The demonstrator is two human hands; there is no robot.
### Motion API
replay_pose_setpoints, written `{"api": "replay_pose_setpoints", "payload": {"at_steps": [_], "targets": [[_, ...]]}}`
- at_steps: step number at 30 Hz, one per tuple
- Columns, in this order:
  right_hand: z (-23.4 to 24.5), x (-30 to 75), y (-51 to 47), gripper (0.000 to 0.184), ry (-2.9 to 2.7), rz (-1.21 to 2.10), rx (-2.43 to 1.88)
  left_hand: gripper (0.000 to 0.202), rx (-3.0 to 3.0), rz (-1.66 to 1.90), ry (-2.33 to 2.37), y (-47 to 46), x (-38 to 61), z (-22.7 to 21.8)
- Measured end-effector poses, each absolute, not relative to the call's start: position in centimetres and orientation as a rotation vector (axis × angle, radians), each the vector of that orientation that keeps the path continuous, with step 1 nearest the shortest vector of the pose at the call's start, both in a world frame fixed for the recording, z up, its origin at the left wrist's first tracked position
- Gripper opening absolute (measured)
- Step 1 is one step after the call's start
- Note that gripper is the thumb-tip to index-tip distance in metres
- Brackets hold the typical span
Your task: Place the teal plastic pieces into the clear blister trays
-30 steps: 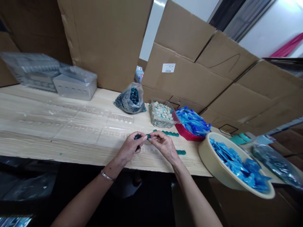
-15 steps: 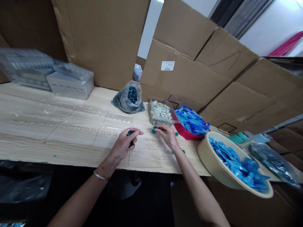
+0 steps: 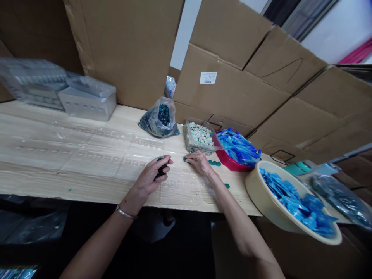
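My left hand (image 3: 154, 173) rests on the wooden table (image 3: 35, 170), fingers curled round several small dark teal pieces (image 3: 161, 169). My right hand (image 3: 199, 161) lies further right, fingertips pressed on a small teal piece (image 3: 185, 159) on the table. More loose teal pieces (image 3: 214, 163) lie just right of that hand. A clear plastic blister tray (image 3: 180, 188) lies on the table below and between both hands.
Several clear blister trays (image 3: 95, 159) cover the table to the left. A bag of teal pieces (image 3: 159, 118), a clear tub of pale pieces (image 3: 199, 137), a red tray of blue packets (image 3: 236, 149) and a cream bowl of blue packets (image 3: 270, 211) stand right. Cardboard boxes line the back.
My hands were together over the tray, then parted. The right hand reached toward the loose teal pieces and now presses on one. The left hand kept its pieces and settled on the table.
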State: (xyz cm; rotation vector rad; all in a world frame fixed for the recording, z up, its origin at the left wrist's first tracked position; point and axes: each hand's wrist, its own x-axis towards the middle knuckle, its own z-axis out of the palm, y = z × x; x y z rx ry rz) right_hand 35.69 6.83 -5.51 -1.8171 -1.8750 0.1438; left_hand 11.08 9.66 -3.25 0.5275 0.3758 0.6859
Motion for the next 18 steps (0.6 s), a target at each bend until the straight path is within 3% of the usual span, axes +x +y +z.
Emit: {"api": "replay_pose_setpoints", "payload": {"at_steps": [8, 13, 18], "targets": [[-2.4, 32.2, 5.6, 0.025, -1.845, -0.041, -1.672, 0.020, 0.316, 0.638, 0.282, 9.7, 11.4, -3.7], [1.2, 26.1, 5.5, 0.019, -2.019, 0.114, -1.518, 0.030, 0.434, 0.726, 0.338, 9.4, 12.0, -4.1], [0.9, 24.7, 6.3, 0.027, -2.073, 0.265, -1.421, 0.047, 0.582, 0.738, 0.483, 8.8, 12.5, -3.8]]}}
